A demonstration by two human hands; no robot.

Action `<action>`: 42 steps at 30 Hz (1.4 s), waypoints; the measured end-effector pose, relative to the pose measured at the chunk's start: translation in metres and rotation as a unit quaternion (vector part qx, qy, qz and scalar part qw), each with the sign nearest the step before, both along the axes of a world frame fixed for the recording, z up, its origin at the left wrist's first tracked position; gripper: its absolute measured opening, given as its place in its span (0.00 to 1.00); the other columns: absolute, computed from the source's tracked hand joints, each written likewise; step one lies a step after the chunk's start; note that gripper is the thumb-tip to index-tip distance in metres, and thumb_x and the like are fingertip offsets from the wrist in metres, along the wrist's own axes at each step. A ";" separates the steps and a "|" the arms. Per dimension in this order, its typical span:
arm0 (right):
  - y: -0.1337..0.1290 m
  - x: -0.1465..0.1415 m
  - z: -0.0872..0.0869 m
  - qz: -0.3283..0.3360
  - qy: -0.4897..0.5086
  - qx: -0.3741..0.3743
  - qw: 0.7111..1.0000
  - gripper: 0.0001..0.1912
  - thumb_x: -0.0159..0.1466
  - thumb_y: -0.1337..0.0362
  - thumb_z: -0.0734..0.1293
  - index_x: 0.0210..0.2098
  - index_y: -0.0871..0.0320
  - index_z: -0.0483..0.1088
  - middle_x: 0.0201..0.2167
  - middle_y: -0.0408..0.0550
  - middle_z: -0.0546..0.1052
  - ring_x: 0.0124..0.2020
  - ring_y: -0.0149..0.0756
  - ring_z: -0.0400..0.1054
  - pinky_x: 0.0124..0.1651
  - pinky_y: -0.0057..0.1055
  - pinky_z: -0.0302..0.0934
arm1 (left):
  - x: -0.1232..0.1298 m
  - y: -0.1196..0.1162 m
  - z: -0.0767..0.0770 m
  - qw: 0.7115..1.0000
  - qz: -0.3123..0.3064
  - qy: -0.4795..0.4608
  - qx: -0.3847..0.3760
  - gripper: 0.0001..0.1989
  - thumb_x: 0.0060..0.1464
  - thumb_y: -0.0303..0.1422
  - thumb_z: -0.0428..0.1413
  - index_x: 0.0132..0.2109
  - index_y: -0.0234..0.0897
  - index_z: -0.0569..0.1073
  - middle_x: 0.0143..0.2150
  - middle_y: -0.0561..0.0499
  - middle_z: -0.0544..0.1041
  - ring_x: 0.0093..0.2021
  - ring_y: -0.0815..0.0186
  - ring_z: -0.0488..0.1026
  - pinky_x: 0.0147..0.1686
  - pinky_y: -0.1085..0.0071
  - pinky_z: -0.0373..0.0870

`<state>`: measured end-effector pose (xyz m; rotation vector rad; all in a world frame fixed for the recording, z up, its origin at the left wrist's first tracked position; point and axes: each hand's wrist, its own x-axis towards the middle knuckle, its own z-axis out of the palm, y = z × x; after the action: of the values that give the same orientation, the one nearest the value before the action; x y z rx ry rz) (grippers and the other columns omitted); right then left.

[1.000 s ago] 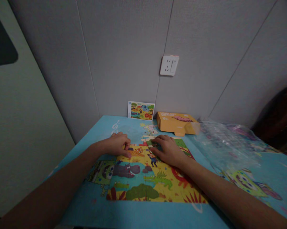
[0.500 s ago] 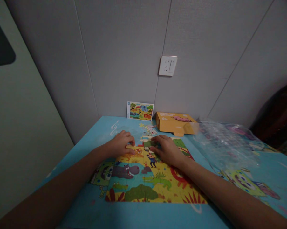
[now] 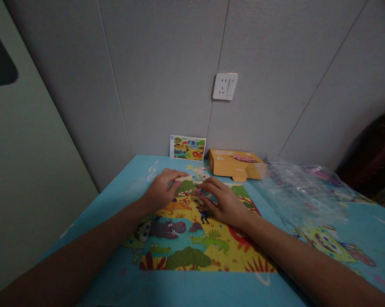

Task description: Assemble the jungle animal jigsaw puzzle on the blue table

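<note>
A colourful jigsaw puzzle (image 3: 192, 238) of animals lies flat on the blue table cover. At its upper left edge, my left hand (image 3: 162, 189) has thumb and fingers on a puzzle piece (image 3: 185, 186) that shows a green tree. My right hand (image 3: 223, 202) rests over the puzzle's upper middle, fingers bent and spread, thumb apart from the fingertips, close to the right side of that piece. Part of the puzzle's top is hidden under my right hand. Nothing shows between the fingers of my right hand.
Against the wall leans a small picture card (image 3: 187, 148). An orange box (image 3: 235, 164) lies to its right, with clear plastic wrapping (image 3: 302, 192) further right. The blue table cover (image 3: 115, 285) has printed cartoon figures. A white socket (image 3: 224, 86) is on the wall.
A tree piece now shows at the puzzle's upper left, under my left hand's fingers, which have moved slightly up and right. My right hand has shifted slightly, its fingers a little more spread.
</note>
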<state>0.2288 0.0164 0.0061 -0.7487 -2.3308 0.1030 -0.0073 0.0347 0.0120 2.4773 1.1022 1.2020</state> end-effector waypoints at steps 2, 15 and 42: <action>0.001 0.001 0.001 -0.034 0.007 0.009 0.999 0.12 0.66 0.67 0.61 0.49 0.59 0.66 0.42 0.53 0.70 0.43 0.40 0.66 0.47 0.39 0.64 | -0.008 0.006 0.004 0.996 0.072 -0.058 0.014 0.13 0.59 0.28 0.49 0.48 0.36 0.75 0.45 0.47 0.77 0.43 0.62 0.71 0.47 0.64 0.65; 0.002 0.000 0.000 -0.077 -0.021 -0.005 0.997 0.11 0.65 0.67 0.60 0.46 0.60 0.69 0.40 0.54 0.71 0.42 0.41 0.67 0.46 0.38 0.62 | -0.011 0.026 -0.017 0.983 0.123 -0.120 -0.065 0.05 0.55 0.34 0.54 0.36 0.37 0.69 0.31 0.54 0.72 0.31 0.68 0.67 0.34 0.73 0.64; 0.004 0.001 -0.002 -0.155 -0.113 -0.033 0.981 0.09 0.63 0.65 0.63 0.41 0.59 0.73 0.38 0.52 0.73 0.41 0.41 0.67 0.45 0.36 0.59 | -0.034 0.038 -0.016 0.951 0.205 0.155 -0.175 0.13 0.54 0.34 0.53 0.46 0.42 0.76 0.35 0.50 0.78 0.38 0.61 0.72 0.39 0.70 0.64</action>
<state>0.2301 0.0202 0.0046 -1.2006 -2.3973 -0.0466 -0.0412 0.0724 -0.0045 2.2685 1.8039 0.6202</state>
